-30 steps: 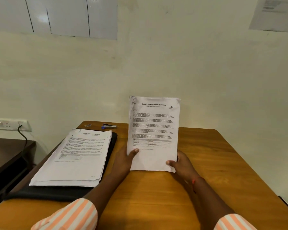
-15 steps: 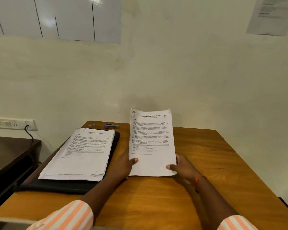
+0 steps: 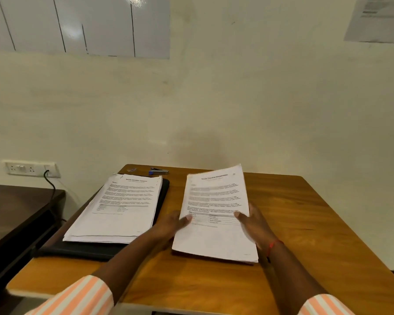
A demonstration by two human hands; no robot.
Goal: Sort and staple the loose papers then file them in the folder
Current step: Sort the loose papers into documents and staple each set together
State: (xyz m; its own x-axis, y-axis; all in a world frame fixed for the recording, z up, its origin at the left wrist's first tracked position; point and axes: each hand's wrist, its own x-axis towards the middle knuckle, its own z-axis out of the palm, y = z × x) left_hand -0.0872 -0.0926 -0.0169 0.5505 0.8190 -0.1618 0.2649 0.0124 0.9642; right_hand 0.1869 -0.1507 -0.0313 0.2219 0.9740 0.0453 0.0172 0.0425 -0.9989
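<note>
The left hand point(image 3: 172, 226) and right hand point(image 3: 256, 226) grip the white printed paper sheaf point(image 3: 216, 237) by its sides over the brown wooden tabletop point(image 3: 309, 223); uneven pressure could skew its sheets.

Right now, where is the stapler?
Head view: the stapler lies at the table's far edge, left side, just beyond the folder and its papers.

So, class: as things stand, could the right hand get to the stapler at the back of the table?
Probably not directly: the right hand holds the sheaf of papers, which lies between it and the stapler. Freed, nothing else seems in its way.
</note>
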